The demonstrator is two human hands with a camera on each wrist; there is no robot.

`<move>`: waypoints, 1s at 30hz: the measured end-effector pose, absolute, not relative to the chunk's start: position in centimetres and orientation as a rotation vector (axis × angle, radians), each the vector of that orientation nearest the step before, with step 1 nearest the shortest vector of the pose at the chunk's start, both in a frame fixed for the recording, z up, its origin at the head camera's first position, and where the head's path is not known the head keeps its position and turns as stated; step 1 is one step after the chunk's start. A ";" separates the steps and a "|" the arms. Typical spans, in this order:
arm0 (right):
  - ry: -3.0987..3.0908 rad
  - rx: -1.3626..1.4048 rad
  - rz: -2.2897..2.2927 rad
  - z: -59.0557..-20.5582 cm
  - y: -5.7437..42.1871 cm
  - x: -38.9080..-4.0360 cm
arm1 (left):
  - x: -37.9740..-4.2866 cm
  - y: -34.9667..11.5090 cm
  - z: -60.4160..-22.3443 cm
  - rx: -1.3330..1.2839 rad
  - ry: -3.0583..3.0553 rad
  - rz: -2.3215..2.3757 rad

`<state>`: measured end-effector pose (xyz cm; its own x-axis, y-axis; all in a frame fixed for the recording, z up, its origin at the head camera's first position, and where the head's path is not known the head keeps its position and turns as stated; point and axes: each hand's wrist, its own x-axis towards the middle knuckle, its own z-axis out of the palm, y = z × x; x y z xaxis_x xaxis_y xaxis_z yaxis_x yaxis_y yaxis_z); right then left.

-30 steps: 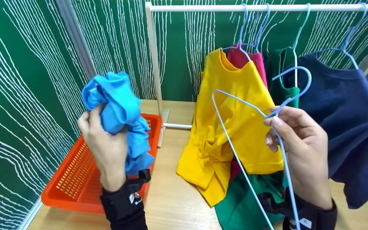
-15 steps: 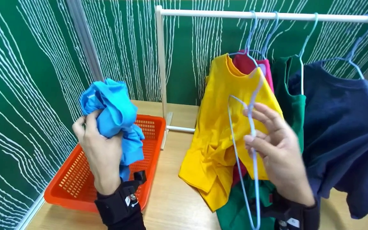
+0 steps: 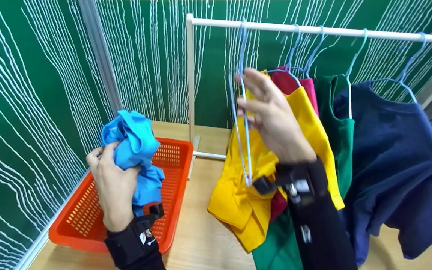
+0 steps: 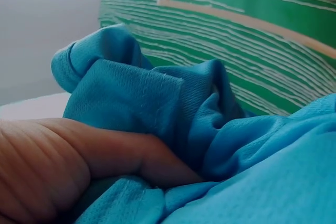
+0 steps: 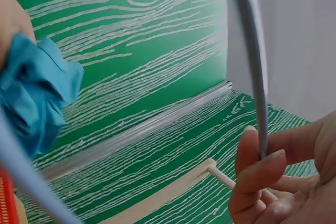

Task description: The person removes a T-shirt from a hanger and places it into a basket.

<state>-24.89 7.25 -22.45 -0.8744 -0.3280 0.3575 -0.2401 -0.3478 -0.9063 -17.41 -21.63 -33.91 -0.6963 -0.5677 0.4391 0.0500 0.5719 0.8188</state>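
Well, blue cloth (image 3: 136,150) in left hand (image 3: 114,183)

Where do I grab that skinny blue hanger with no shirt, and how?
Probably pinch the thin light-blue wire hanger just under its hook, coming from the lower right, where the right hand is. It's turned nearly edge-on, hook up by the long white rail, so this leaves the hook free.

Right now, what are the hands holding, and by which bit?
The left hand grips the blue cloth by its bunched folds; the right hand pinches the hanger by a side wire.
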 end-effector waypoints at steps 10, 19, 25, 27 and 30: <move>1.695 -0.528 -2.484 -20.2 5.7 -30.9 | -16.7 -22.5 -34.2 0.419 -2.163 -1.136; 1.746 -0.505 -2.472 -20.6 5.8 -32.4 | -16.7 -22.8 -34.3 0.425 -2.271 -1.141; 1.752 -0.425 -2.457 -21.9 5.9 -33.1 | -16.5 -23.1 -34.4 0.386 -2.364 -1.114; 1.765 -0.394 -2.449 -22.2 5.9 -33.2 | -16.6 -23.2 -34.4 0.371 -2.400 -1.105; 1.827 -0.351 -2.420 -22.4 5.9 -33.2 | -16.6 -23.4 -34.4 0.360 -2.446 -1.094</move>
